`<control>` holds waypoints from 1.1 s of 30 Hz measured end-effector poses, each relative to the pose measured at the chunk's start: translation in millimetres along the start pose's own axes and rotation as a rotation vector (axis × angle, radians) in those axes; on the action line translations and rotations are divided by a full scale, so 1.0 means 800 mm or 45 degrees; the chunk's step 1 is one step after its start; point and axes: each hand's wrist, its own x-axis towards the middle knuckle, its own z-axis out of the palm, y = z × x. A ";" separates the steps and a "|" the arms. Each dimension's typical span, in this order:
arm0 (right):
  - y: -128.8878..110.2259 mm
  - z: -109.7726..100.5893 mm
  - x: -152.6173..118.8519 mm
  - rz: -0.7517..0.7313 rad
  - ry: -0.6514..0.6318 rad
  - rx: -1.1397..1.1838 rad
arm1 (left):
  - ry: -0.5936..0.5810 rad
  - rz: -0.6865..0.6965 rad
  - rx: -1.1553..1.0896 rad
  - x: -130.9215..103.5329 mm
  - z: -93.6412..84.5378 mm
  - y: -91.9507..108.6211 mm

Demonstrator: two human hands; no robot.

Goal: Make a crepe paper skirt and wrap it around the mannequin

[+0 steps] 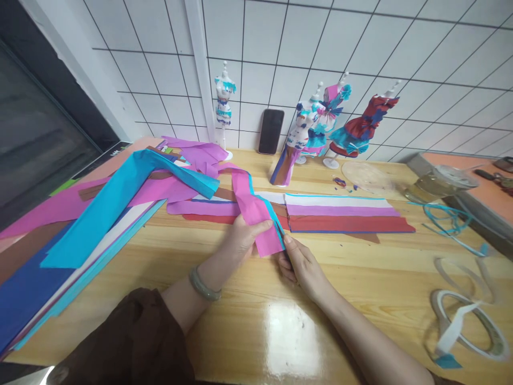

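A pink crepe paper strip (252, 206) with a turquoise edge hangs toward me over the table. My left hand (244, 235) grips it near its lower end, thumb on top. In my right hand (300, 262) is a pair of dark scissors (278, 226), its handles mostly hidden by my fingers. The blades lie along the turquoise edge of the strip. Behind my hands lies a banded paper strip (344, 214) in white, purple and red, with blue edges.
Coloured paper sheets (96, 214) pile up at left. Several dressed mini mannequins (304, 120) and a phone (271, 131) stand along the tiled wall. At right are a tape roll (495, 334), turquoise trimmings (444, 216) and a glass jar (436, 184).
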 end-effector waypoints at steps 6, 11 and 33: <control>-0.003 0.001 -0.001 -0.050 0.010 -0.015 | -0.029 -0.025 0.134 -0.005 0.003 -0.003; -0.003 0.000 -0.001 -0.071 0.029 -0.014 | -0.067 -0.041 0.170 -0.008 0.005 -0.002; -0.005 -0.001 0.001 -0.074 0.101 -0.141 | -0.148 -0.016 0.085 -0.010 0.003 -0.008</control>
